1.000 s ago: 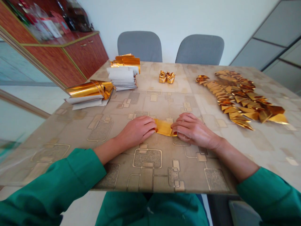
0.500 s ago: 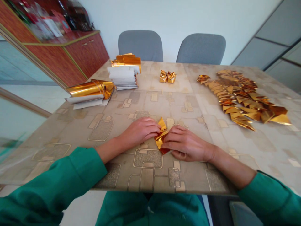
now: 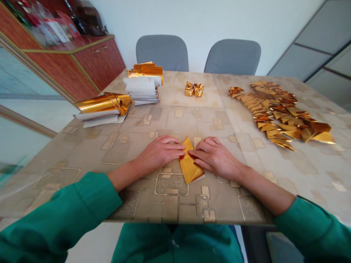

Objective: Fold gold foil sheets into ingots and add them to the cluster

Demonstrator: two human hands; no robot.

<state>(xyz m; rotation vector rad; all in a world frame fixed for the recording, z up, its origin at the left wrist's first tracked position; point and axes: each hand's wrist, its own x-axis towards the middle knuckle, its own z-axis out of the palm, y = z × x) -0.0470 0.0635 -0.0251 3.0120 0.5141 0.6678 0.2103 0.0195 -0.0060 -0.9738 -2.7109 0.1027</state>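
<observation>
Many folded pieces (image 3: 256, 110) lie at two o'clock, unfolded sheets (image 3: 140, 86) at eleven; left hand (image 3: 161, 151) and right hand (image 3: 218, 157) fingers hold part-folded paper (image 3: 189, 168).

No readable text, labels, brands, numbers or signs anywhere.

Grey chairs (image 3: 162, 54) near a pale wall (image 3: 197, 18), reddish cabinet (image 3: 100, 65) leftward.
</observation>
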